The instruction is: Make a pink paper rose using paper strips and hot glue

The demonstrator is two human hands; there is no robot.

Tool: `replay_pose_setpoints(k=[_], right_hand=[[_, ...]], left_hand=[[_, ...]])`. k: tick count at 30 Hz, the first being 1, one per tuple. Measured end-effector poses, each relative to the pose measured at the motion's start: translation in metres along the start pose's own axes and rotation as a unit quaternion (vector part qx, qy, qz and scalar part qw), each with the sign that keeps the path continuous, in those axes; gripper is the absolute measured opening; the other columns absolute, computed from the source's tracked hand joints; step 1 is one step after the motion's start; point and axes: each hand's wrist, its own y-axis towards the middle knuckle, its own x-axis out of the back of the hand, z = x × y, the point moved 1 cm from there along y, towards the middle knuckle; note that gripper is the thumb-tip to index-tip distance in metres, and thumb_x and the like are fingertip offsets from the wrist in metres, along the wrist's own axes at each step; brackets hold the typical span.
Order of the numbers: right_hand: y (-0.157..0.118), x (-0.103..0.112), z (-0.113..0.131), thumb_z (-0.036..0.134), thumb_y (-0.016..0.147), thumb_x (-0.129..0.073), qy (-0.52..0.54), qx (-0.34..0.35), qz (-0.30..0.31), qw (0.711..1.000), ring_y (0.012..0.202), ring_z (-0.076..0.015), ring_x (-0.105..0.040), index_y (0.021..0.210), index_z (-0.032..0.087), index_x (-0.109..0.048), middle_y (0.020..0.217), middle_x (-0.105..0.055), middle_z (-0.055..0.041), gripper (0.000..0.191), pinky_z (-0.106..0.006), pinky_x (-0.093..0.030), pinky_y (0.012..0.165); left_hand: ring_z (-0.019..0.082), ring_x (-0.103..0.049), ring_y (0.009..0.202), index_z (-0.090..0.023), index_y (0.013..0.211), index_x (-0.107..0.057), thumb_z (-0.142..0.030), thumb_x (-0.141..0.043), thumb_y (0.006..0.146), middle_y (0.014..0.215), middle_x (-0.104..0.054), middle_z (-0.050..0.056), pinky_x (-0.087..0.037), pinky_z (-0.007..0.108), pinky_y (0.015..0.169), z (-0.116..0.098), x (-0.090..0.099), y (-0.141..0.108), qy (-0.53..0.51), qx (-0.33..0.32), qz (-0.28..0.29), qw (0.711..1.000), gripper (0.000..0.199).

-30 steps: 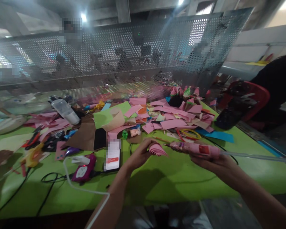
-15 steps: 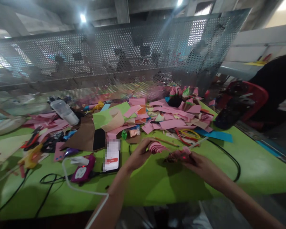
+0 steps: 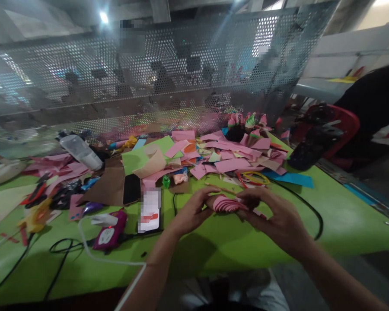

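Observation:
Between my two hands is a pink ridged piece, held above the green table. My left hand grips its left end with thumb and fingers. The fingertips of my right hand close on its right end, and a bit of pink shows beneath them. Whatever else my right hand holds is hidden by its fingers. Just beyond the hands lie a thin brown stick and a yellow-handled tool.
A phone, a magenta power box with cables and a yellow glue gun lie to the left. Pink paper scraps spread behind. A perforated metal screen stands at the back; a person in black sits at the right.
My right hand has come up and left to meet the ridged piece, which has moved slightly right with my left hand. The dark, clustered item under my right hand is now hidden.

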Motion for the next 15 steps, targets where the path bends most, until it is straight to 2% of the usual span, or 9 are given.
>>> replay_pose_setpoints(k=[2,5,8,15], right_hand=[[0.002,-0.007,0.002,0.038,0.091,-0.062,-0.005,0.016,-0.021,1.0,0.069,-0.0183,-0.068,0.095,0.027,-0.066,0.081,-0.072,-0.0022,0.012,-0.029,-0.055,0.062],[0.002,-0.011,0.002,0.029,0.091,-0.064,-0.019,0.079,-0.067,0.994,0.072,-0.018,-0.07,0.093,0.027,-0.067,0.081,-0.074,-0.0014,0.004,-0.027,-0.056,0.063],[0.001,-0.009,0.004,0.02,0.09,-0.065,-0.025,0.134,-0.099,0.986,0.073,-0.0162,-0.071,0.095,0.025,-0.068,0.081,-0.075,-0.0011,0.008,-0.024,-0.057,0.063],[0.001,-0.004,0.008,0.015,0.089,-0.065,-0.037,0.155,-0.114,0.981,0.069,-0.0147,-0.071,0.092,0.023,-0.069,0.078,-0.074,-0.0012,0.009,-0.022,-0.057,0.064]], left_hand=[[0.024,-0.054,0.119,-0.025,0.132,-0.049,-0.017,-0.058,0.09,0.132,-0.056,0.01,-0.041,0.041,0.105,0.0,-0.001,-0.001,-0.006,-0.001,0.001,1.0,0.043],[0.023,-0.054,0.117,-0.025,0.13,-0.05,-0.021,-0.059,0.091,0.13,-0.056,0.009,-0.043,0.039,0.102,0.001,-0.001,-0.003,-0.011,-0.002,0.001,1.0,0.04],[0.023,-0.055,0.114,-0.025,0.13,-0.05,-0.022,-0.06,0.091,0.127,-0.057,0.009,-0.044,0.038,0.099,-0.002,-0.001,-0.003,-0.009,-0.011,0.006,1.0,0.04],[0.022,-0.056,0.109,-0.028,0.13,-0.05,-0.02,-0.06,0.091,0.121,-0.06,0.007,-0.044,0.036,0.095,-0.012,-0.002,-0.001,0.026,-0.048,0.012,0.998,0.041]])
